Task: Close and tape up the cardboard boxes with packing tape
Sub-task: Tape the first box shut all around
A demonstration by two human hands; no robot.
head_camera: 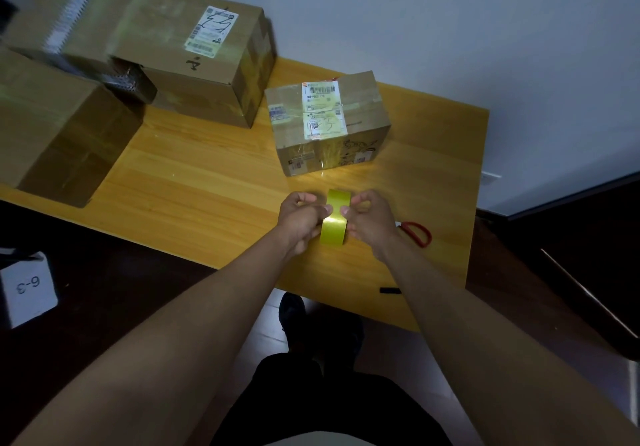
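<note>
A roll of packing tape is gripped on edge over the table between the left hand and right hand. Beyond, a small taped box stands closed; larger boxes behind, contents hidden.

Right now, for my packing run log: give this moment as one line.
stage: tape prep | left hand: grips tape roll | right hand: grips roll | nearest box: closed, apart | scissors: on table

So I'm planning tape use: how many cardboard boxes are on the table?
4: small box ahead of the hands, labelled box behind-left, one at left, one far-left, blurred. More may be hidden.
</note>
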